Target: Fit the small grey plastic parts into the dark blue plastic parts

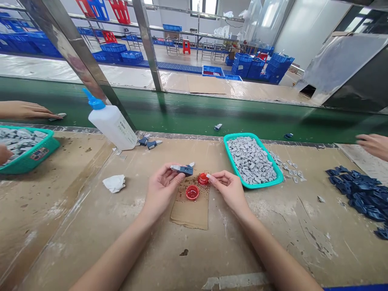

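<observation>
My left hand point(162, 186) holds a small dark blue plastic part point(184, 169) with a grey piece on it, just above a cardboard scrap point(190, 210). My right hand point(229, 186) pinches a small grey piece point(209, 176) at the edge of a red cap point(203, 178). A second red cap point(192, 192) with liquid in it sits on the cardboard between my hands.
A teal tray point(235, 142) of grey pieces stands right of my hands, with loose grey pieces point(289, 167) beside it. Dark blue parts point(360, 192) are piled at the right. A white squeeze bottle point(110, 121), crumpled tissue point(114, 183), green conveyor point(197, 115) and other people's hands point(374, 144) are nearby.
</observation>
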A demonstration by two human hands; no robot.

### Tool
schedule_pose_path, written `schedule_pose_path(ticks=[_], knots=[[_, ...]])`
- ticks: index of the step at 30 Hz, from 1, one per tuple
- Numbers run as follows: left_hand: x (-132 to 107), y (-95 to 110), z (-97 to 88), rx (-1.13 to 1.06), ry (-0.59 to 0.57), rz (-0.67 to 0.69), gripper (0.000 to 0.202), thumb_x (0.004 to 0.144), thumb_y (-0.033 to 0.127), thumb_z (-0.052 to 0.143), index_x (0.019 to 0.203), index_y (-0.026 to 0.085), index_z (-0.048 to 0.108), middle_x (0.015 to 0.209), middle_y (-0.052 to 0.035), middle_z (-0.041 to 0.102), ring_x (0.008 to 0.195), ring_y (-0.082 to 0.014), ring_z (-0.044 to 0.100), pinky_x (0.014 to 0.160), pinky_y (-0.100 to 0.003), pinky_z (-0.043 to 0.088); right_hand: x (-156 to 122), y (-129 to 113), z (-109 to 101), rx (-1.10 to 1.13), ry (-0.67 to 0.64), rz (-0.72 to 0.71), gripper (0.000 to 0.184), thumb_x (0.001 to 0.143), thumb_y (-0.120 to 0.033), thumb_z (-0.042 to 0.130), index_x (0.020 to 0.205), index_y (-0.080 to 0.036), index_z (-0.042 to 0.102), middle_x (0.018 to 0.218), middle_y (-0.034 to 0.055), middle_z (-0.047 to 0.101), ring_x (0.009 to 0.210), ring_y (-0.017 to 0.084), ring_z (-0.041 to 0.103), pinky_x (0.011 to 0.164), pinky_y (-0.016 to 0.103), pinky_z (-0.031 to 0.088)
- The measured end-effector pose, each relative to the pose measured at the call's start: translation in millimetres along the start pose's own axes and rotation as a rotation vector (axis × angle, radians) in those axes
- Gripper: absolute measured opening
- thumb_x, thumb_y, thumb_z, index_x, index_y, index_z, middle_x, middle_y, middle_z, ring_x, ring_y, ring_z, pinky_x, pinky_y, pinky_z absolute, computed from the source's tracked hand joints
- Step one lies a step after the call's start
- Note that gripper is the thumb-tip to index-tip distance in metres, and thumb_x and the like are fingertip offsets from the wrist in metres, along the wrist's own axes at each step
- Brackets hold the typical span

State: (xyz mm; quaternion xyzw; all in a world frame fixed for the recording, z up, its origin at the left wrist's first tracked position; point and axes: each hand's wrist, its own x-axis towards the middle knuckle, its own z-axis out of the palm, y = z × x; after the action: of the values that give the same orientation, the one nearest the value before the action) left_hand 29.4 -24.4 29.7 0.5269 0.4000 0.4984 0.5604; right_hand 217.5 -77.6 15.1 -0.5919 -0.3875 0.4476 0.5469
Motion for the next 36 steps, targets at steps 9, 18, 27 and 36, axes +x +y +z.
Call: schedule_pose_path(ticks=[9,18,27,36], knots=[[-7,-1,8.7,0.058,-0.085,-0.018,0.020,0.076,0.028,0.071,0.093,0.020,0.064,0.101,-0.0059,0.069,0.102,-0.0223,0.065,0.096,-0.037,0.050,-15,-23,-1,0.106,-0.092,-0.033,0.023,0.074,-0.040,0.074,0.080,-0.020,0.066,0.079,0.0039,0.072,0.072,0.017,0.065,0.054,0.023,0.046],[-15,7,16.0,0.071,-0.201,0.017,0.016,0.079,0.024,0.068,0.094,0.022,0.067,0.099,-0.0057,0.070,0.098,-0.0215,0.065,0.085,-0.034,0.055,-18,-28,4,0.083,-0.165,-0.001,0.021,0.074,-0.039,0.072,0.080,-0.020,0.066,0.080,0.0029,0.070,0.075,0.017,0.066,0.061,0.025,0.050],[-20,7,15.6,0.147,-0.207,-0.006,0.018,0.076,0.025,0.069,0.094,0.025,0.074,0.094,-0.0051,0.074,0.084,-0.0227,0.070,0.073,-0.034,0.060,-20,-20,3,0.049,-0.332,0.131,0.033,0.075,-0.045,0.070,0.094,-0.022,0.054,0.063,-0.0037,0.064,0.063,0.015,0.062,0.050,0.021,0.043],[-13,10,18.1,-0.019,-0.308,-0.141,0.047,0.071,0.022,0.076,0.117,0.026,0.066,0.114,-0.0070,0.070,0.105,-0.0272,0.066,0.094,-0.042,0.055,-22,-27,13,0.145,-0.273,0.053,0.028,0.080,-0.046,0.065,0.085,-0.019,0.059,0.076,0.0040,0.070,0.067,0.016,0.063,0.049,0.021,0.045]])
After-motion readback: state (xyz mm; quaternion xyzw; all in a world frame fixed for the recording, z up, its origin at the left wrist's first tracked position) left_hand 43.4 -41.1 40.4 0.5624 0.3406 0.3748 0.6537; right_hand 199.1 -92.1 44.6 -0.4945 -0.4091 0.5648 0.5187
